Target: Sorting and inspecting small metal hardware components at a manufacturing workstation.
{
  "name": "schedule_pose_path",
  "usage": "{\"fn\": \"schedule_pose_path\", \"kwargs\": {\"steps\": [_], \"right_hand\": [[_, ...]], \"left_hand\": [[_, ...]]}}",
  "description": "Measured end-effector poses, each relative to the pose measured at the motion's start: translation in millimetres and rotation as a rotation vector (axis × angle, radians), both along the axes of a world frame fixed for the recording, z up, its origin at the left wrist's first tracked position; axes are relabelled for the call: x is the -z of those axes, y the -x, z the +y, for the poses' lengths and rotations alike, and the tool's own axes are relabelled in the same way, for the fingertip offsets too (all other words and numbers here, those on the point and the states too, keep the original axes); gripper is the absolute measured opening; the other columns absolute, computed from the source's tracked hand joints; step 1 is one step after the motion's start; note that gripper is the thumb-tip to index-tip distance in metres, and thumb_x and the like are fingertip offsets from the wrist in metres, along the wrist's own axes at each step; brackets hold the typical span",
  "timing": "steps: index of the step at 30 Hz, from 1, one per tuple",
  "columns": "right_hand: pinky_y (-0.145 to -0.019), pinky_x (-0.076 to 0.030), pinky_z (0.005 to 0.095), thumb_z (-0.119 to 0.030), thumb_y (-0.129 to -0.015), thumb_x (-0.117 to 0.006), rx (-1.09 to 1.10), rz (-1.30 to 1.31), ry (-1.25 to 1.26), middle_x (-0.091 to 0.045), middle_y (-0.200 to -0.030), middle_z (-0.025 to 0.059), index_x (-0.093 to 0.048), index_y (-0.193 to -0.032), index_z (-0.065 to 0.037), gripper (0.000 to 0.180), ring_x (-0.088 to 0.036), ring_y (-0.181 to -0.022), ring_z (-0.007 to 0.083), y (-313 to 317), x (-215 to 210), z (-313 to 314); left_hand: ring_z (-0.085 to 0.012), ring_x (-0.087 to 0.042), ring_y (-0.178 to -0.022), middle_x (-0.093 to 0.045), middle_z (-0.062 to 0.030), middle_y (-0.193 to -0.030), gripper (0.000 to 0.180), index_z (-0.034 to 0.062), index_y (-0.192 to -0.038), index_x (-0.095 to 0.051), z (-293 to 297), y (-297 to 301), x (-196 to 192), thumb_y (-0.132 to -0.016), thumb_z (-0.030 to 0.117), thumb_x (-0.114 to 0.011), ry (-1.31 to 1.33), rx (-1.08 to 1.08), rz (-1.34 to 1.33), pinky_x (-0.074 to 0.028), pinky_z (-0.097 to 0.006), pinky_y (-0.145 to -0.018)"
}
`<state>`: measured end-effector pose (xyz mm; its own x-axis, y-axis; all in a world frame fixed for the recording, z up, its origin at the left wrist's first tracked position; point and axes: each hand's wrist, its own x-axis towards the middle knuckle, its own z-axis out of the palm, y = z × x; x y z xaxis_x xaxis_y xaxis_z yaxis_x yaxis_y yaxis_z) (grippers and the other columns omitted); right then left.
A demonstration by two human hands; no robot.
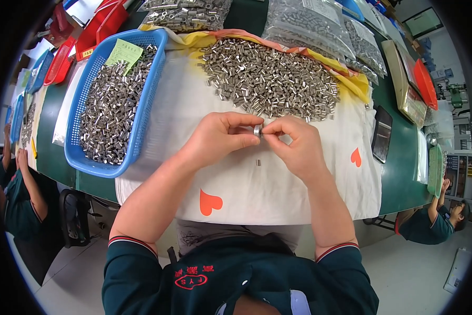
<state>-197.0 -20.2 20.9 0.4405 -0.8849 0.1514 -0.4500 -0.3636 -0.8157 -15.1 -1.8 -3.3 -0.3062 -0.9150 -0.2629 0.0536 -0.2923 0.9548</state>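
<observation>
Workbench: a green top fills your station, with a white cloth spread under your forearms.
Left hand: your left hand pinches a small round metal piece between thumb and fingers, above the cloth.
Right hand: the fingertips of your right hand meet that piece's right side; whether they pinch it or a separate part, I cannot tell.
Lone sleeve: one metal sleeve lies just below your hands.
Progress: a large loose pile lies beyond your hands, so much seems left; the blue basket at left is well filled, but whether those pieces are finished is unclear.
Outermost: bagged parts along the far edge.
</observation>
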Motion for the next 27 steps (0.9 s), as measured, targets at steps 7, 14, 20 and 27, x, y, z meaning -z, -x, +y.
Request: {"fn": "schedule_pose_path", "kwargs": {"steps": [7,14,20,27], "right_hand": [[-0.061,-0.046,0.0279,-0.003,-0.07,-0.062,0.029,-0.057,0.021,-0.059,-0.073,0.006,-0.058,-0.076,-0.002,0.007,-0.056,-0.067,0.0182,-3,0,3],[-0.064,-0.044,0.0275,-0.008,-0.072,-0.062,-0.083,-0.048,-0.21,-0.059,-0.073,0.0055,-0.061,-0.078,-0.002,0.008,-0.055,-0.07,0.0173,5,-3,-3],[-0.07,-0.043,0.0308,-0.009,-0.075,-0.059,-0.172,-0.098,-0.067,-0.06,-0.078,0.0069,-0.063,-0.083,-0.005,0.01,-0.055,-0.075,0.0208,19,-25,6],[-0.061,-0.039,0.0376,-0.006,-0.069,-0.05,-1.369,-0.663,-0.206,-0.048,-0.065,0.012,-0.049,-0.068,-0.002,0.005,-0.049,-0.065,0.0278,-49,-84,108]], "left_hand": [[-0.0037,-0.054,-0.074,-0.061,0.0,-0.085,0.034,0.0001,-0.109,-0.057,-1,2,-2,-0.076,0.005,-0.065,0.049,-0.036,-0.015,-0.044,-0.018,-0.064],[-0.0051,-0.054,-0.078,-0.061,-0.0018,-0.089,0.034,-0.0006,-0.109,-0.057,2,-2,-1,-0.076,0.005,-0.064,-0.013,0.047,-0.014,-0.045,-0.02,-0.068],[-0.0062,-0.055,-0.075,-0.061,-0.0019,-0.084,0.031,0.0002,-0.106,-0.059,2,10,-14,-0.076,0.005,-0.065,0.076,0.114,-0.291,-0.046,-0.02,-0.068],[-0.0099,-0.058,-0.075,-0.062,-0.0054,-0.09,0.031,-0.0014,-0.099,-0.06,16,9,-15,-0.068,-0.001,-0.068,0.357,0.257,-0.44,-0.048,-0.022,-0.069]]}}
